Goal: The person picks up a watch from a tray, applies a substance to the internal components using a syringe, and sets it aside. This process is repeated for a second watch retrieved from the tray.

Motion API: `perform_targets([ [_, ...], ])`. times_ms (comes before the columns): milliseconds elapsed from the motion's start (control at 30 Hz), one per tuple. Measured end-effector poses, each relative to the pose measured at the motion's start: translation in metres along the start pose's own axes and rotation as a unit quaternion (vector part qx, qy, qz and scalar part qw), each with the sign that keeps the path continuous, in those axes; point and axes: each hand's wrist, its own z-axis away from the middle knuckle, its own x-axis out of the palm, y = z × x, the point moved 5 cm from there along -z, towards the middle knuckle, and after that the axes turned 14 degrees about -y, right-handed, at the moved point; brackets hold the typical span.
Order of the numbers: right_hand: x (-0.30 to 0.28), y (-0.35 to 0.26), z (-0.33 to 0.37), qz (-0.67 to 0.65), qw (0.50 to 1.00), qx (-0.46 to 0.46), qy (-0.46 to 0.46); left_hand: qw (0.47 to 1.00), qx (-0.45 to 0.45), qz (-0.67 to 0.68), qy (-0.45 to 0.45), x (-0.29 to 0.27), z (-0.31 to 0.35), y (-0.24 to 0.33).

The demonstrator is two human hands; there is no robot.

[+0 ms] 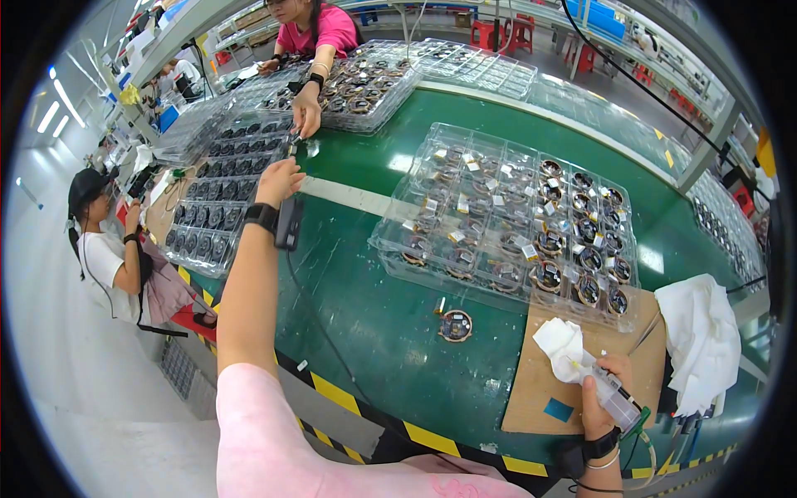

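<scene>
My left hand (278, 180) is stretched far out to the left, its fingers at the edge of a clear tray of dark round parts (217, 199), close to a co-worker's hand (305, 110) reaching from across the table. My right hand (604, 397) rests low on the right and grips a clear syringe-like dispenser (616, 396), its tip touching a crumpled white tissue (561, 344) on a brown board (540, 390). One round coil part (455, 325) lies alone on the green table, in front of a large clear tray (506, 220) of similar parts.
A white cloth (701, 340) lies right of the board. More clear trays (365, 83) stand at the back by the co-worker in pink. Another person sits at the left. The table's near edge has yellow-black tape (365, 407). Red stools stand far back.
</scene>
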Motion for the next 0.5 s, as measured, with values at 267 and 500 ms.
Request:
perform_targets([
  [267, 0.002, 0.005, 0.007, 0.007, 0.998, 0.060, 0.000, 0.966, -0.011, 0.245, 0.083, -0.006, -0.109, -0.038],
  [500, 0.001, 0.012, 0.011, 0.042, 0.996, 0.079, 0.000, 0.959, 0.041, 0.276, 0.047, -0.019, -0.177, -0.056],
])
